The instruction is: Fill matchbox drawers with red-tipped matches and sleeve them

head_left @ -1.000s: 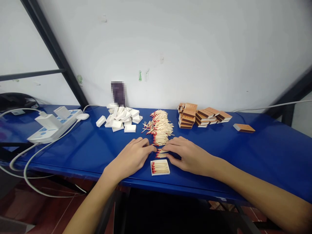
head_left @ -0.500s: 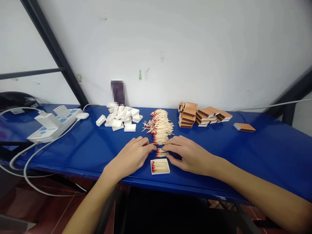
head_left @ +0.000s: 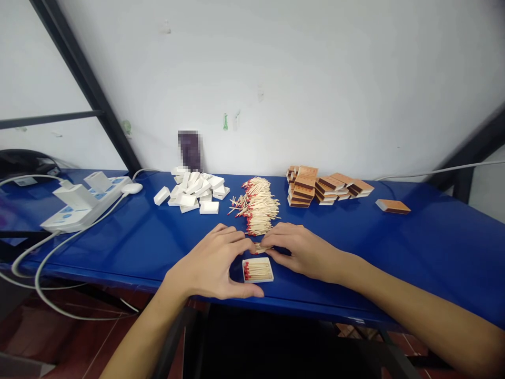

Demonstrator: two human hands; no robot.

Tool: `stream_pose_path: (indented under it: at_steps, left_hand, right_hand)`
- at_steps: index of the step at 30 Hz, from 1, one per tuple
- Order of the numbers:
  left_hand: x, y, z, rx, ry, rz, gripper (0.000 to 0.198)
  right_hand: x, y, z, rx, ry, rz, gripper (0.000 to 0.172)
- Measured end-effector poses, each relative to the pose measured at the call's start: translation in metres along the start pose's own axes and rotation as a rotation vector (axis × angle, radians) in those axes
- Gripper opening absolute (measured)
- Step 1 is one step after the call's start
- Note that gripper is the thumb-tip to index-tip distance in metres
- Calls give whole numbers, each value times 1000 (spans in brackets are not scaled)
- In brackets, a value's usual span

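Observation:
A small row of matches [head_left: 260,248] lies on the blue table between my hands. My right hand [head_left: 302,247] has its thumb and fingers closed on the stick ends of this row. My left hand [head_left: 215,260] has its index finger at the red-headed end, while its thumb stretches out below the white inner tray [head_left: 258,281]. That tray lies flat near the table edge, partly filled with matches whose red heads point left. Just beyond my fingers spreads a large heap of loose matches [head_left: 260,205]. My fingers hide part of the small row.
Empty white trays [head_left: 193,190] are piled at the back left. Brown matchbox sleeves [head_left: 305,184] are stacked at the back right, with a single sleeve [head_left: 393,206] farther right. A power strip [head_left: 87,208] with white cables occupies the left end, and a wall rises behind.
My left thumb has swung down and away from its fingers, past the filled tray. The left index finger has moved onto the match heads. My right hand stays nearly in place.

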State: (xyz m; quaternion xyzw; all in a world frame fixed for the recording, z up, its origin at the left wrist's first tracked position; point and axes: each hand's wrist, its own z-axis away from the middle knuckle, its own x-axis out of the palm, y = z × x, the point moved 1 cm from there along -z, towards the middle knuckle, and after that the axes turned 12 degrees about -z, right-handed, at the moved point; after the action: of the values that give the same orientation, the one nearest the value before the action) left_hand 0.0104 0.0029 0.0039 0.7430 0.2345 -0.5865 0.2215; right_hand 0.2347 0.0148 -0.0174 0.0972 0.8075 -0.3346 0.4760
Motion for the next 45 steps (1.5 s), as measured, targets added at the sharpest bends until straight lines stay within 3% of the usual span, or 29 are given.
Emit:
stream_pose_path:
  at_steps: [11,30,45]
  left_hand:
    - [2,1,0,-18,-12,-25,43]
    - [3,-1,1,6,56,7,42]
    - [3,-1,-1,-4,20,5,37]
  right_hand:
    - [4,2,-1,-33,52,-102,14]
    - [3,-3,-4,-33,51,-141,20]
    - [8,-1,-6,-31,100,-138,20]
